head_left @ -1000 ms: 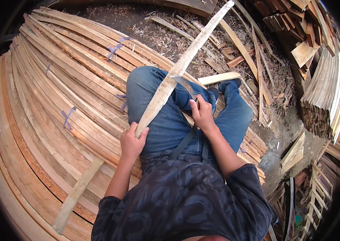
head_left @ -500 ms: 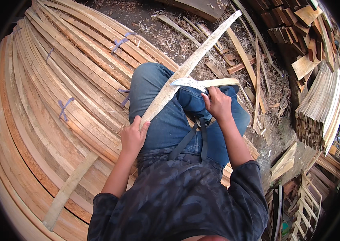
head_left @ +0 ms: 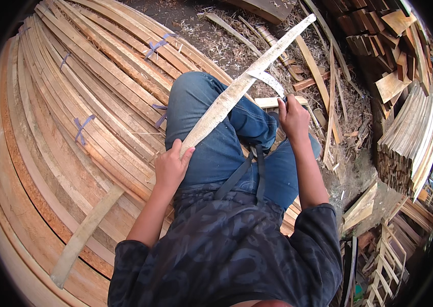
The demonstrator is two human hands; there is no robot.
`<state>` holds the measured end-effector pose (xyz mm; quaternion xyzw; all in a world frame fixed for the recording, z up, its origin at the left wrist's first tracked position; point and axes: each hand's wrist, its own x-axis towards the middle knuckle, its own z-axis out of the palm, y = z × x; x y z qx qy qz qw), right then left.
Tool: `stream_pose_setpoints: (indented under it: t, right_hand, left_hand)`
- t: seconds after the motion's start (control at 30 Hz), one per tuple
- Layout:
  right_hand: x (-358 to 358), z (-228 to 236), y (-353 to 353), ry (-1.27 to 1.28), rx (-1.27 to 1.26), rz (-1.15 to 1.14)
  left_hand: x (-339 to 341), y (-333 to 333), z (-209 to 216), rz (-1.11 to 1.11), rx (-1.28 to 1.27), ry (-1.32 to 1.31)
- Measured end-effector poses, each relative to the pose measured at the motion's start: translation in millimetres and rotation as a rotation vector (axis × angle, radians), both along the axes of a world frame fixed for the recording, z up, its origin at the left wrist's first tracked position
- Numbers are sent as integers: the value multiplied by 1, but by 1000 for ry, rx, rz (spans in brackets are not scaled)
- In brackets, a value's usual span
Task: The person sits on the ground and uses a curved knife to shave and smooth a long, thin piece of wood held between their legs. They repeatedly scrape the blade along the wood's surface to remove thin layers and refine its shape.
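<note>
- Lying bent by the lens along the left side: long sawn boards (head_left: 37,169), grouped in places with purple ties (head_left: 80,128).
- Across the boards at lower left: one short flat batten (head_left: 84,233), set at an angle to them.
- Left hand (head_left: 171,166): fingers clenched around the lower, near end of a tapered wooden slat (head_left: 231,95), thumb on its upper face.
- Tapered wooden slat: passes diagonally over the left thigh of the blue jeans (head_left: 209,158), its narrow far end pointing up and to the right, above shaving-strewn ground.
- Knife (head_left: 270,80): curved bright blade, tip at the slat's right edge, beyond the knee; whether it cuts into the wood cannot be told.
- Right hand (head_left: 295,122): fingers grasping the knife handle, which is mostly hidden in the fist.
- Beside the right hand: a short pale offcut (head_left: 266,103), partly covered by the fingers in this view.
- Far right: a dense stack of thin slats (head_left: 412,134), standing below a heap of rough-cut wood pieces (head_left: 393,84).
</note>
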<state>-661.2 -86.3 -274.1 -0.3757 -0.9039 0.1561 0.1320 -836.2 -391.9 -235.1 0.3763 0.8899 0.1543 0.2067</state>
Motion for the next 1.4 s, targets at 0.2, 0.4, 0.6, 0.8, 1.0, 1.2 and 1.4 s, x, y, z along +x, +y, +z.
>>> stream_pose_setpoints:
  t: [0.2, 0.4, 0.6, 0.8, 1.0, 1.2, 1.4]
  right_hand:
    - [-7, 2, -64, 53, -92, 422]
    - [-13, -4, -39, 27, 17, 396]
    - [-8, -4, -57, 95, -83, 385]
    - [-2, 7, -40, 174, -157, 289]
    - [-3, 6, -12, -4, 72, 293]
    - [-3, 8, -6, 82, 18, 161]
    - [-5, 15, 25, -13, 140, 75]
  left_hand:
    - [-3, -5, -6, 7, 16, -30]
    - [0, 1, 0, 29, -27, -65]
    - [-3, 0, -6, 15, -8, -26]
    - [-3, -5, -11, 13, 46, -7]
    - [-4, 2, -6, 19, 54, -23]
    - [-4, 0, -10, 8, 40, 0]
    - [-3, 2, -4, -2, 35, 10]
